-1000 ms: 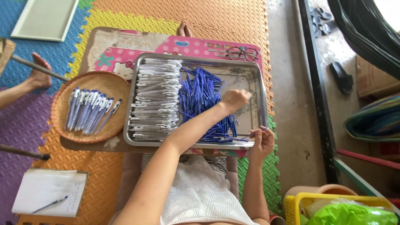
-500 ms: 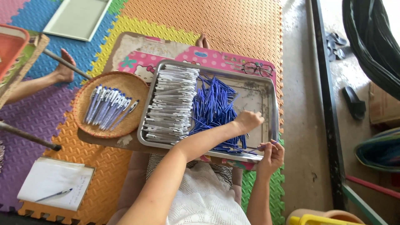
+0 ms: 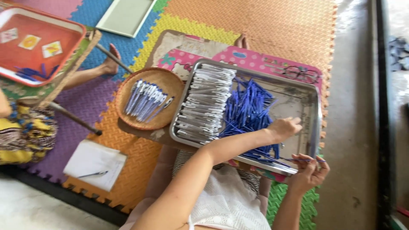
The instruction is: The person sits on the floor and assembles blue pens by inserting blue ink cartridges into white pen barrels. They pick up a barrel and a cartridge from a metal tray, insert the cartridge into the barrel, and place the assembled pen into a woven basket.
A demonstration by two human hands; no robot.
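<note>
Right now my left hand (image 3: 284, 127) reaches across into the metal tray (image 3: 307, 111), fingers curled down at the edge of the heap of blue refills (image 3: 249, 111), touching the bare tray floor just beside them; whether it has pinched one I cannot tell. My right hand (image 3: 309, 172) sits at the tray's near corner, fingers closed lightly on a thin blue refill (image 3: 303, 160) that lies across its fingertips, just over the rim. Beside the blue heap, in the same tray, lies a stacked row of grey pen barrels (image 3: 204, 104). The tray rests on a small pink patterned table (image 3: 251, 57), with a pair of glasses (image 3: 301, 73) lying on it at the far side. Left of the tray, touching it, a round woven basket (image 3: 128, 117) holds finished pens (image 3: 147, 100) laid side by side. On the foam floor mat (image 3: 264, 21) near my knee lies a notepad (image 3: 91, 164) with a pen (image 3: 93, 174) on it. Farther left another person's foot (image 3: 111, 64) rests on the mat, near a red tray (image 3: 32, 44).
</note>
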